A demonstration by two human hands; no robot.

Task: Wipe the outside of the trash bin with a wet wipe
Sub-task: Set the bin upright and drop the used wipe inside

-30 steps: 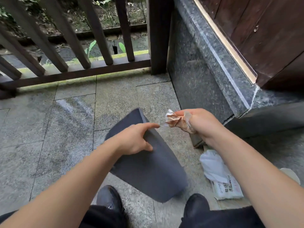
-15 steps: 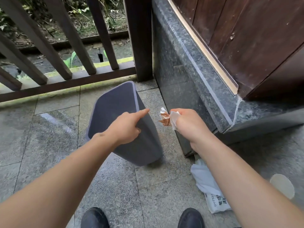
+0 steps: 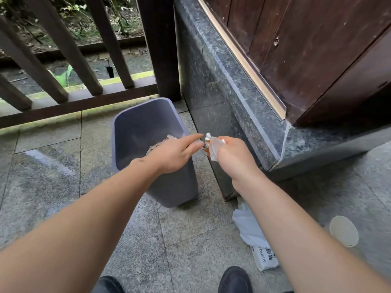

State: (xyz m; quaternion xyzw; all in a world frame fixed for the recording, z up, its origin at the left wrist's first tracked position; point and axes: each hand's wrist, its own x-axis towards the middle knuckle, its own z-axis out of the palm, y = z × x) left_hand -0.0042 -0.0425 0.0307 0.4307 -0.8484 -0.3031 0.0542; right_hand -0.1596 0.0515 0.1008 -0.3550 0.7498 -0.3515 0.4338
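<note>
A grey plastic trash bin point(image 3: 173, 187) stands upright on the stone floor, close to the railing and the stone step. Crumpled paper waste point(image 3: 160, 142) lies inside it. My left hand point(image 3: 175, 153) hovers over the bin's right rim with its fingers stretched out toward the right; it grips nothing that I can see. My right hand point(image 3: 234, 157) is just right of the bin and is closed on a crumpled white wet wipe point(image 3: 213, 146) with brown stains. The fingertips of my left hand nearly touch the wipe.
A dark polished stone step point(image 3: 232, 92) rises right of the bin, with a wooden door point(image 3: 306, 49) above it. A wooden railing point(image 3: 74, 60) runs behind the bin. A wet wipe pack point(image 3: 264, 256), a white plastic bag point(image 3: 247, 225) and a pale round disc point(image 3: 343, 230) lie on the floor at right.
The bin went from tilted, bottom toward me, to upright on the floor farther away. My left hand released the rim and spread its fingers. The right hand kept the wipe.
</note>
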